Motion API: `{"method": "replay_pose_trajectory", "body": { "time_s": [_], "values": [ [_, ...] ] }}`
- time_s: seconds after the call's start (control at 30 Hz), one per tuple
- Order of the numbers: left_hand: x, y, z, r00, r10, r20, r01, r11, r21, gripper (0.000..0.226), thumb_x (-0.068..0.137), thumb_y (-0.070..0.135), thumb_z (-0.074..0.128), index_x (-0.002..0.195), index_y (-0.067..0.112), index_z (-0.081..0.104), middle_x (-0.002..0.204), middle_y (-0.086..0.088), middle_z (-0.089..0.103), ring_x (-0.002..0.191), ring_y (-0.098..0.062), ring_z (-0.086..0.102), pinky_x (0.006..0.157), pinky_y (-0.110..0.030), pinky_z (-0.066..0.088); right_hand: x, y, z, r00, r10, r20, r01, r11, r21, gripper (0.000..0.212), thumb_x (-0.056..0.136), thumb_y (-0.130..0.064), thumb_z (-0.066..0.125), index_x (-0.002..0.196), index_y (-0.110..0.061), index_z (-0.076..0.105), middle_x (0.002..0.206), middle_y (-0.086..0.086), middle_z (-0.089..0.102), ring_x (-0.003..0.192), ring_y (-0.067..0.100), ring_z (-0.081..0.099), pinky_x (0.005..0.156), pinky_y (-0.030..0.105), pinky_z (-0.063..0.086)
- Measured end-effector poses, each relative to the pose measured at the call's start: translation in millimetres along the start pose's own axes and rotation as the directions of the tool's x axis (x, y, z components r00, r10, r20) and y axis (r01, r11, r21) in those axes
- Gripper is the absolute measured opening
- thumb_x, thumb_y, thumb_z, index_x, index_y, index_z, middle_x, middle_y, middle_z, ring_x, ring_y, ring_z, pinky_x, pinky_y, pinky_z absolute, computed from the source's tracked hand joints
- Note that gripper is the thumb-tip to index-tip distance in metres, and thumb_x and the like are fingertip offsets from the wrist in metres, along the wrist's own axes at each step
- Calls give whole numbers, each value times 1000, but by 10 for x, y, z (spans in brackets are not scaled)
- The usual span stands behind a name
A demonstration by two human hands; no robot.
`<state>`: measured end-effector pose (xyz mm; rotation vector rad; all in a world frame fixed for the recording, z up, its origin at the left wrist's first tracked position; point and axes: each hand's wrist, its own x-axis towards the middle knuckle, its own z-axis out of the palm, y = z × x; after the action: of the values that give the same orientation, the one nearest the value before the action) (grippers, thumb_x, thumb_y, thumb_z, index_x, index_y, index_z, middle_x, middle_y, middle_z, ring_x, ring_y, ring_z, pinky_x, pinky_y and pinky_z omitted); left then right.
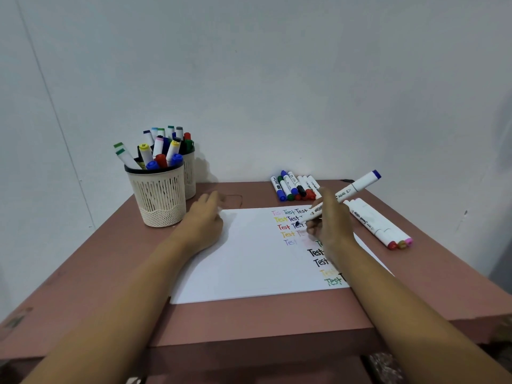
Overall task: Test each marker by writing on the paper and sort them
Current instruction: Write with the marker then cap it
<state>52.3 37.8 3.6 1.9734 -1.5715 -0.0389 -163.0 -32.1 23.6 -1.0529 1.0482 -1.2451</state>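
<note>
Down in the head view, a pinkish-brown tabletop [249, 317] carries a white sheet of paper [243, 261] lying flat in the middle. The right hand [331, 224] pinches a white marker [350, 190] between curled fingers. The marker slants up and to the right, with a dark blue cap on its raised far end. Its dark tip meets the paper among the written words. The right part of the sheet is covered in rows of the word "Test" in pink, yellow, red, orange, purple, blue, black and green. Some of these words are hidden under the hand and forearm.

The left hand [205, 221] lies palm down at the paper's far left corner and holds nothing. Its fingertips are blurred, so how they lie is unclear. The two hands are well apart.

Near the far left corner stands a cream slotted cup [159, 198] crammed with capped markers. A second cup [190, 176] stands just behind it, also full. At the far edge lies a cluster of thicker markers [292, 187] with blue, green, red and black caps. Just right of the paper lie three white markers [378, 225] side by side, their red, brownish and pink caps pointing toward the near right.
</note>
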Motion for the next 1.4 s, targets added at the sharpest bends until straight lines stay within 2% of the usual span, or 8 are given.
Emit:
{"method": "replay_pose_trajectory", "body": {
  "time_s": [0.1, 0.2, 0.37, 0.5, 0.8, 1.07, 1.2, 1.4],
  "values": [
    [-37, 68, -26, 991, 107, -78, -111, 993, -48, 39, 91, -1, 42, 126, 15, 47, 107, 2, 42, 92, -15, 46, 79, -25, 35, 0, -26, -13, 1000, 15, 11, -15, 998, 53, 20, 86, -21, 46, 68, -11, 45, 48, 3, 50, 43, 14, 45, 48, 25, 36],
    [-61, 183, -42, 974, 196, -117, -208, 973, -102, 38, 90, 4, 53, 125, 17, 49, 104, 4, 46, 89, -14, 51, 76, -21, 39, -35, -42, 7, 995, 43, 92, -56, 989, 138, 21, 89, -14, 48, 69, -9, 48, 54, 6, 51, 48, 16, 49, 47, 25, 45],
    [-151, 359, -22, 987, 144, -66, -158, 927, -340, 44, 84, 10, 67, 121, 19, 46, 90, 6, 54, 79, -3, 57, 67, -6, 42, -107, -48, 66, 932, 53, 359, -163, 945, 284, 16, 93, -7, 57, 77, -7, 58, 66, 11, 64, 59, 23, 65, 54, 27, 56],
    [-182, 379, -7, 986, 167, -29, -166, 918, -360, 44, 83, 10, 68, 118, 23, 45, 88, 11, 56, 77, 0, 57, 68, -7, 41, -117, -25, 79, 909, 23, 417, -145, 954, 264, 14, 92, -6, 58, 79, -9, 56, 73, 13, 67, 60, 25, 68, 57, 29, 58],
    [-193, 392, 5, 971, 240, -17, -231, 910, -343, 43, 83, 11, 68, 119, 25, 49, 94, 15, 57, 80, 9, 55, 69, -5, 43, -128, 25, 109, 876, 12, 483, -78, 990, 118, 14, 92, -8, 59, 79, -11, 56, 64, 6, 67, 64, 22, 68, 58, 30, 58],
    [-147, 364, -56, 982, 190, 20, -151, 836, -527, 2, 84, 14, 69, 85, 15, 70, 73, -6, 62, 67, -12, 53, 67, -27, 42, -100, 21, 98, 858, 33, 513, -75, 995, 63, 14, 92, -21, 62, 84, -10, 61, 60, 2, 53, 48, 10, 47, 43, 19, 40],
    [-171, 408, -43, 981, 186, 63, -111, 788, -605, 7, 88, 11, 63, 87, 18, 65, 66, 4, 66, 58, -8, 59, 57, -21, 46, -113, 13, 110, 849, 50, 526, -97, 993, 63, 18, 93, -23, 60, 80, -10, 60, 56, 2, 56, 45, 9, 52, 43, 18, 42],
    [-185, 442, -10, 986, 150, 74, -74, 785, -615, 28, 97, 19, 49, 80, -4, 53, 57, 6, 51, 50, -12, 40, 51, -25, 36, -112, 36, 136, 827, 52, 560, -131, 986, 103, 17, 91, -21, 62, 81, -8, 61, 58, 2, 58, 47, 10, 56, 45, 18, 46]
  ]
}}
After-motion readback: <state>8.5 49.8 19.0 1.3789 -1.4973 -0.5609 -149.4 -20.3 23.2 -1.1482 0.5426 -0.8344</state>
